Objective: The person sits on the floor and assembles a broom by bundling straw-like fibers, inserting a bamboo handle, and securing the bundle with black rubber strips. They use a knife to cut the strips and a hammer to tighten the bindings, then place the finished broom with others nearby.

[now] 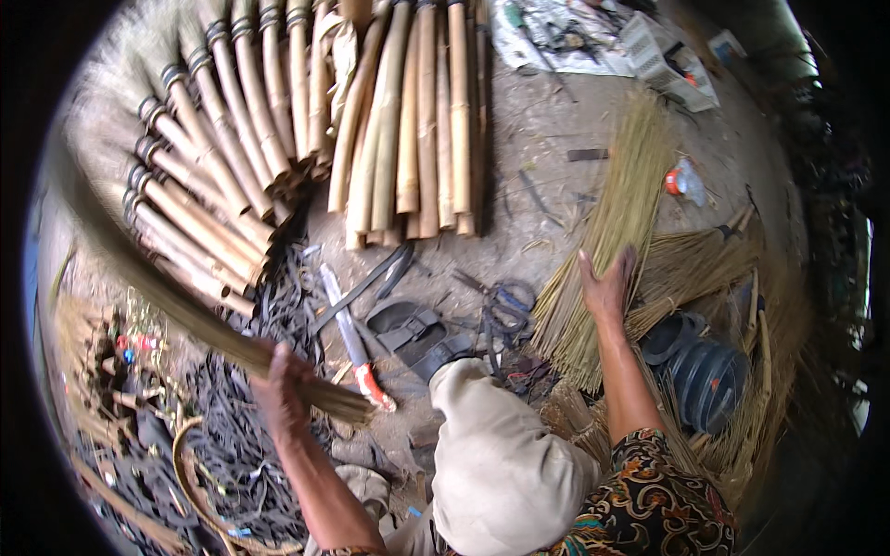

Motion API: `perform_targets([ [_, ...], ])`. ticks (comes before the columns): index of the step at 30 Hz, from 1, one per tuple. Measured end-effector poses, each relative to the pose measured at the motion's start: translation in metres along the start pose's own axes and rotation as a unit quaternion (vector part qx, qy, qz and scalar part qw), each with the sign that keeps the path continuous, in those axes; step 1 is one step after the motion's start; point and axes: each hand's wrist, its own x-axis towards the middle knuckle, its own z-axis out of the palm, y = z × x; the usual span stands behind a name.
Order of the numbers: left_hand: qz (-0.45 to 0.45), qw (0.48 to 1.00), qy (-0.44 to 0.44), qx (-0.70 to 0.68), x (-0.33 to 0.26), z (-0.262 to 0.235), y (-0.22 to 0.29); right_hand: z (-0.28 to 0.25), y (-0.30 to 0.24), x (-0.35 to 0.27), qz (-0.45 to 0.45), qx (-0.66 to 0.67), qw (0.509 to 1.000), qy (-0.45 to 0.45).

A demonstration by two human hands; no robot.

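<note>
My left hand (281, 385) is closed round the butt end of a long straw bundle (185, 315). The bundle sweeps in a curve toward the far left, its tip blurred by motion. Out to the right, my right hand (607, 285) grips a second, broader straw bundle (612, 218). Its straws pass between the thumb and the fingers, which are partly hidden. This bundle lies slanted, fanned at its near end and feathery at its far end.
Bamboo-handled brooms (209, 157) fan out at the far left, beside bamboo tubes (408, 139). Black rubber strips (236, 435) heap at the left. Scissors (482, 283) and a sandal (405, 324) lie before my knee. A large blue plastic bottle (709, 385) lies right, near more straw (691, 259).
</note>
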Motion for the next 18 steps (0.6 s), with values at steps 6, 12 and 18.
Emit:
perform_targets([
  [6,-0.101,0.897,-0.348,0.253,-0.017,0.081,0.021,-0.05,-0.23,-0.001,-0.216,0.538,0.741,-0.339],
  [12,0.19,0.804,-0.417,0.378,-0.024,0.143,0.019,-0.085,-0.279,-0.01,-0.206,0.779,0.498,-0.32],
  [18,0.417,0.817,-0.363,0.165,-0.064,0.235,-0.011,-0.136,-0.236,-0.032,-0.39,0.647,0.639,-0.145],
])
